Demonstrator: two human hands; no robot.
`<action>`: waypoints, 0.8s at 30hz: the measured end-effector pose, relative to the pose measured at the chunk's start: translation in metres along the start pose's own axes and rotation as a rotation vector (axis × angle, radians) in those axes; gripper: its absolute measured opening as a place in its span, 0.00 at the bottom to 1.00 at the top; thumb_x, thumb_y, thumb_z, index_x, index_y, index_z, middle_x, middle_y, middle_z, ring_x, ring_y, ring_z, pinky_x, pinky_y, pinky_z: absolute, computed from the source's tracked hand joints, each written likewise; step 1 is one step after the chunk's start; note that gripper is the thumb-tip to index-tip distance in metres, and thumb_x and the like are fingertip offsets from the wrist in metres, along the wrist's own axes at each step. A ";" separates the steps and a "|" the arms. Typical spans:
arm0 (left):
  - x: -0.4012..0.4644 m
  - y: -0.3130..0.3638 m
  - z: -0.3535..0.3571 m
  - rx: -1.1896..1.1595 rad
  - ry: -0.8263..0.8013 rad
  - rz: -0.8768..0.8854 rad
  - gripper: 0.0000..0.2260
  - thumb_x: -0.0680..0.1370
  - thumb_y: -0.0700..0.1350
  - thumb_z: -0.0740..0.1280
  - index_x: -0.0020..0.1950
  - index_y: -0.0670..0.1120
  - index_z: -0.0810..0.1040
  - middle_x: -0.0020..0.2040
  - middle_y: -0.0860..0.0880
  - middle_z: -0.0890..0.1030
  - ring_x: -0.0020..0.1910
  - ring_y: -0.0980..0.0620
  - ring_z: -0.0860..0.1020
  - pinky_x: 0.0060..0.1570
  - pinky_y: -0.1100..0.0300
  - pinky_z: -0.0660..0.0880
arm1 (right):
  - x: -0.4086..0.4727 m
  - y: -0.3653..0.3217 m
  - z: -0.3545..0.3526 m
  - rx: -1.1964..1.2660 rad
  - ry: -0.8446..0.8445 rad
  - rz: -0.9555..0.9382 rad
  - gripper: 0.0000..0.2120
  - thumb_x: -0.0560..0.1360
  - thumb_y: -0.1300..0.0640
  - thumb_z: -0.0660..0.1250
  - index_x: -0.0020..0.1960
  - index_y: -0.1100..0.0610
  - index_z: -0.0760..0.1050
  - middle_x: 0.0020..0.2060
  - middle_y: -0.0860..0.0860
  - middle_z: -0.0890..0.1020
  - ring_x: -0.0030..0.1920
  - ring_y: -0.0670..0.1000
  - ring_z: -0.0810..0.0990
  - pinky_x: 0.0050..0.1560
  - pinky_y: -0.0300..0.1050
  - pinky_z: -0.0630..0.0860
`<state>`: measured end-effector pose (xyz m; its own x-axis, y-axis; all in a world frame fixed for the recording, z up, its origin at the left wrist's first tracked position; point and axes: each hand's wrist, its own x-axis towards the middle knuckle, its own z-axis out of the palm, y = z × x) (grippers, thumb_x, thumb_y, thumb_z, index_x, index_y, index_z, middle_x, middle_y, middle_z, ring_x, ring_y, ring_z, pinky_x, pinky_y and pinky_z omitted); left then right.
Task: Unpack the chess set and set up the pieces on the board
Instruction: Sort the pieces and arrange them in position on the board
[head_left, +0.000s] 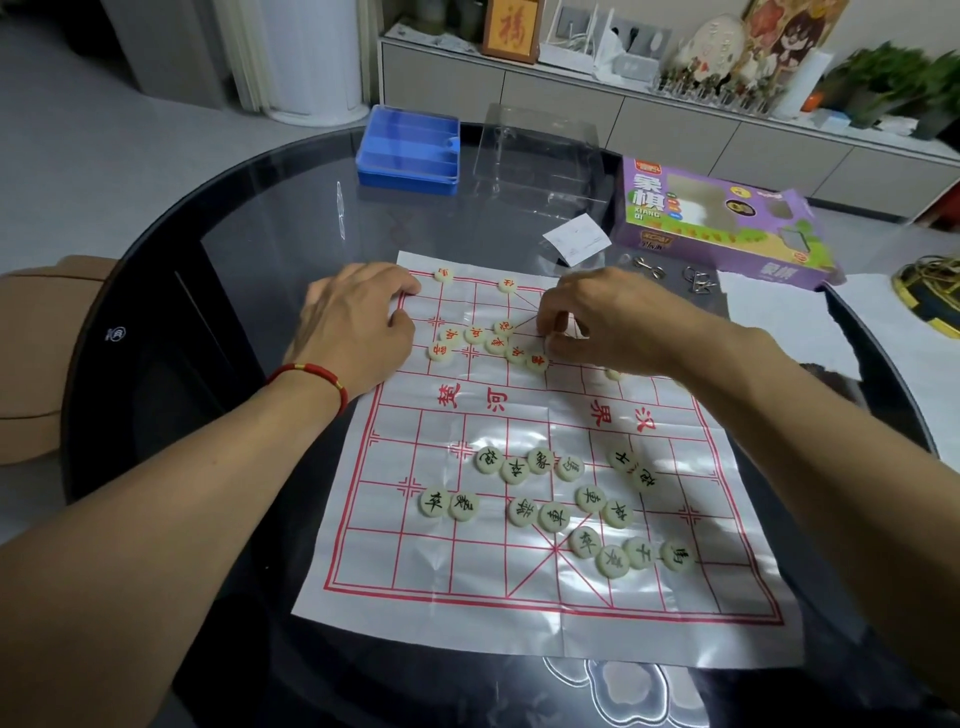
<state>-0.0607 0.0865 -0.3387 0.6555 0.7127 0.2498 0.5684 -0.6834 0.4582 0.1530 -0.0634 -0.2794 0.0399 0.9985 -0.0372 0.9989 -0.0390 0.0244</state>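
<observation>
Your left hand (358, 325) rests at the far left corner of the board (540, 613), its fingers curled down onto the sheet; whether they hold a piece cannot be told. Your right hand (597, 322) sits over the far middle of the board, fingertips pinched together, seemingly on a red-marked piece, though the piece itself is hidden. The board lies flat on the near half of the round glass table (260, 218). The red-marked pieces (496, 343) cluster on the board's far half, with two set along its far edge. The black-marked pieces (553, 517) lie scattered over its near half. Toward the table's far edge stand the blue tray (410, 150), the clear lid (540, 150) and the purple box (727, 228).
</observation>
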 end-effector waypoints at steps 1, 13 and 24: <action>0.000 0.000 0.000 0.000 -0.001 -0.001 0.13 0.80 0.43 0.65 0.65 0.50 0.76 0.65 0.51 0.77 0.66 0.50 0.72 0.72 0.48 0.58 | 0.000 0.002 0.001 0.019 0.006 0.003 0.10 0.77 0.55 0.72 0.58 0.52 0.80 0.51 0.47 0.81 0.45 0.46 0.77 0.43 0.41 0.78; 0.000 0.001 -0.002 0.003 -0.013 0.013 0.13 0.79 0.42 0.64 0.64 0.50 0.76 0.64 0.51 0.78 0.66 0.49 0.72 0.71 0.47 0.59 | -0.053 0.101 0.021 0.138 0.312 0.515 0.03 0.77 0.59 0.70 0.49 0.58 0.81 0.45 0.55 0.83 0.43 0.53 0.78 0.42 0.45 0.76; -0.002 0.005 -0.004 0.005 -0.025 -0.013 0.13 0.80 0.43 0.64 0.65 0.49 0.76 0.66 0.50 0.77 0.67 0.48 0.72 0.72 0.45 0.59 | -0.056 0.115 0.034 0.277 0.281 0.555 0.11 0.84 0.60 0.59 0.58 0.58 0.80 0.45 0.54 0.82 0.36 0.49 0.81 0.34 0.42 0.78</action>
<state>-0.0613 0.0826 -0.3332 0.6603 0.7175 0.2219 0.5794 -0.6746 0.4574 0.2662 -0.1249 -0.3086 0.5784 0.7980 0.1691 0.8026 -0.5197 -0.2929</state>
